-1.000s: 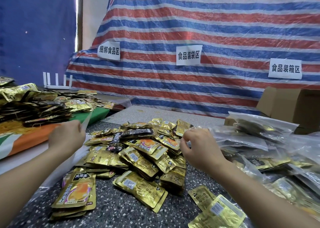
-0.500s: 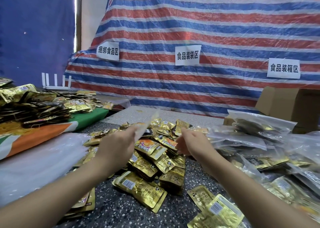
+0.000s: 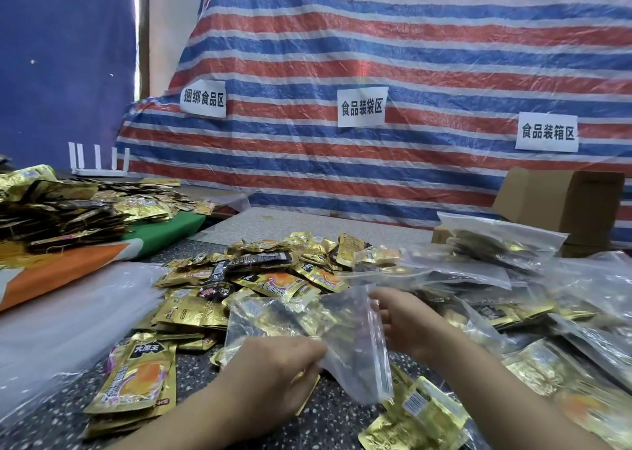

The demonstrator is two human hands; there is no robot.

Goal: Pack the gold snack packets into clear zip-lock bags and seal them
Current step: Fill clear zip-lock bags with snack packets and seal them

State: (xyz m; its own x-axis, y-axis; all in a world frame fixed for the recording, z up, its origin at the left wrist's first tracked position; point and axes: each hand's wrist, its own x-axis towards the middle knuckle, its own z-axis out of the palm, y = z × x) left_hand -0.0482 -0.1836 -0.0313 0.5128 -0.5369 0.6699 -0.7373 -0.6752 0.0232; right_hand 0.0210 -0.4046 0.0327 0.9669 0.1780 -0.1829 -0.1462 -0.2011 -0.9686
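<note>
Clear zip-lock bag (image 3: 345,340) held at centre over the gold snack packets (image 3: 260,278). Pinched at six o'clock by left hand (image 3: 273,367), gripped at three o'clock along the zip edge by right hand (image 3: 407,319). Filled bags (image 3: 506,244) piled at two o'clock.

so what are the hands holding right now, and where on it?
Both hold one empty clear zip-lock bag. The left hand grips its lower middle; the right hand pinches the zip-strip edge, at the mouth.

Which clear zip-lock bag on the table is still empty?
The clear bag gripped by both hands, left hand and right hand; the bags at the right already hold packets.
</note>
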